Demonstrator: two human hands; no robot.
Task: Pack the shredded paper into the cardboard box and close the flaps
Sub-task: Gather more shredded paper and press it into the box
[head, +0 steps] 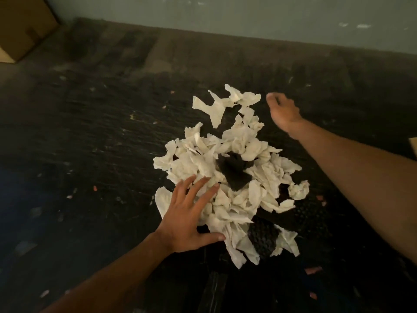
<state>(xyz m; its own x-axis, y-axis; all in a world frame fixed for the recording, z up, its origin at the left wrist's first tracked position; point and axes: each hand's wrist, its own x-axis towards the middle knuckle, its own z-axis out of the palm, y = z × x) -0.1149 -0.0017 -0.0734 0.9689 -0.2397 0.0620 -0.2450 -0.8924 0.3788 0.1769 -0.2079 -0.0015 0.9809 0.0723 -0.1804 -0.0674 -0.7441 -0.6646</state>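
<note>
A loose heap of torn white paper (pixel 237 159) lies on the dark floor in the middle of the view, with a few dark grey scraps (pixel 234 171) mixed in. My left hand (pixel 189 213) rests flat on the heap's near left edge, fingers spread, holding nothing. My right hand (pixel 283 111) hovers just past the heap's far right side, blurred, fingers loosely curled with nothing visible in them. A cardboard box (pixel 24 26) stands in the far left corner, well away from the paper; only part of it shows.
The floor (pixel 101 143) is dark, scuffed and dotted with small paper bits. A pale green wall (pixel 248 16) runs along the back. A sliver of another cardboard piece (pixel 413 146) pokes in at the right edge.
</note>
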